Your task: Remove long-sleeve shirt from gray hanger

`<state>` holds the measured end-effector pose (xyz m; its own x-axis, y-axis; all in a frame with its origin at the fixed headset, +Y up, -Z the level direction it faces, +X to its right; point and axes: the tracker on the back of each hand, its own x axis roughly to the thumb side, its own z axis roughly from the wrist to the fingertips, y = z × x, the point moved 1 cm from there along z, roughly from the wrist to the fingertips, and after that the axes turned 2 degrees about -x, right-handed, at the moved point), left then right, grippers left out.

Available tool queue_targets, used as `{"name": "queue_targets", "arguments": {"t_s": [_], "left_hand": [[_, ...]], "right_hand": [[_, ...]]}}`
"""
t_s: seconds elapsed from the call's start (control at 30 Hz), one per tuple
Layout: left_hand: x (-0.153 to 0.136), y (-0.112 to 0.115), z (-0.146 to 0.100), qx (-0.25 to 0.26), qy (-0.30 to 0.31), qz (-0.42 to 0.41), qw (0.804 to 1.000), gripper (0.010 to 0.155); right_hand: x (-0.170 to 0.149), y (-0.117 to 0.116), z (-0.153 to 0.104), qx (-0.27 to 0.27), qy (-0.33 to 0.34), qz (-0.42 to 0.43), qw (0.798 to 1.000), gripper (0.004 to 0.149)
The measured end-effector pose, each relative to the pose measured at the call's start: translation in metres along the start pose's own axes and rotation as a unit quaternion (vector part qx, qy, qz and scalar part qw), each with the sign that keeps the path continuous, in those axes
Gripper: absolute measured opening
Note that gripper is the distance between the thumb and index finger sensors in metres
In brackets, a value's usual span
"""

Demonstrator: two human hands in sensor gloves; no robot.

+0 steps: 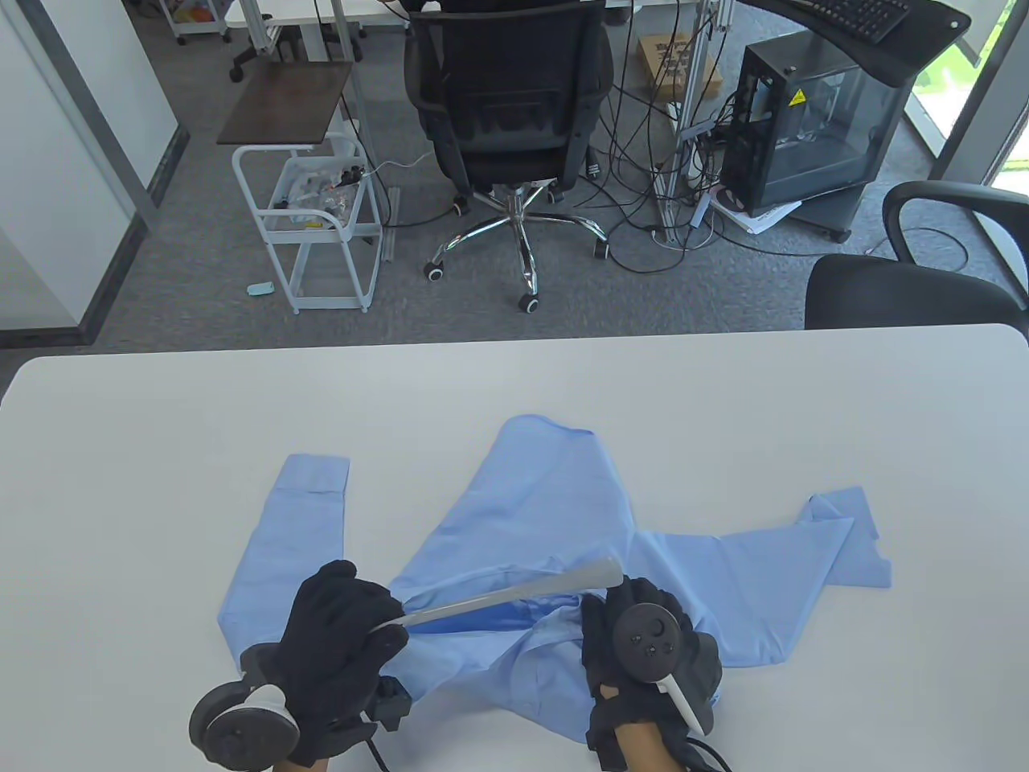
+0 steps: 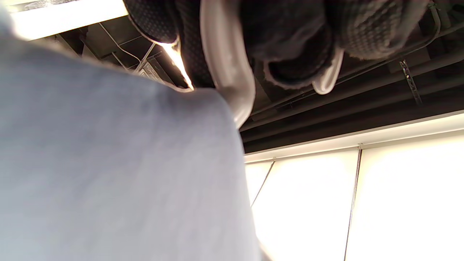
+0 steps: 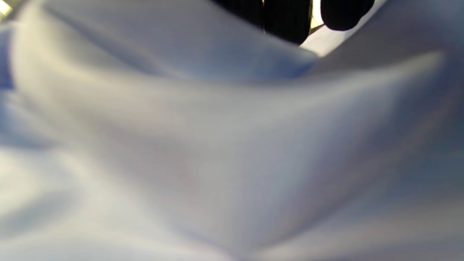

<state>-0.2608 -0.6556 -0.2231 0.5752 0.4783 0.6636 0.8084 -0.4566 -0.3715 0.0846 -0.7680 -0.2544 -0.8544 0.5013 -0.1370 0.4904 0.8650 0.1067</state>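
The blue long-sleeve shirt (image 1: 555, 555) lies spread on the white desk (image 1: 161, 450) at 6 o'clock. The left hand (image 1: 342, 635) grips the gray hanger (image 1: 514, 593) (lifted above the cloth). The right hand (image 1: 643, 643) presses the shirt; its grip is hidden.

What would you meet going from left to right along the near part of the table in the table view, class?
Left hand gripping the gray hanger → gray hanger arm lifted over the blue long-sleeve shirt → right hand resting on the shirt → right sleeve cuff lying on the white table.
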Motion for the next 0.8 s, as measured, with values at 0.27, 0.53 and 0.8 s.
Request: {"name": "queue_targets", "arguments": {"t_s": [0.27,0.53,0.8], "left_hand": [[-0.002,0.000,0.000,-0.001,-0.008,0.006,1.000,0.047],[-0.003,0.000,0.000,-0.006,-0.006,0.015,1.000,0.047],[0.013,0.012,-0.001,-0.034,0.038,0.052,0.997,0.047]], "right_hand": [[-0.018,0.009,0.000,-0.017,-0.056,0.107,0.992,0.072],[-0.014,0.036,-0.017,-0.234,0.032,0.098,0.967,0.068],[0.033,0.027,-0.038,-0.242,0.238,0.027,0.940,0.068]]}}
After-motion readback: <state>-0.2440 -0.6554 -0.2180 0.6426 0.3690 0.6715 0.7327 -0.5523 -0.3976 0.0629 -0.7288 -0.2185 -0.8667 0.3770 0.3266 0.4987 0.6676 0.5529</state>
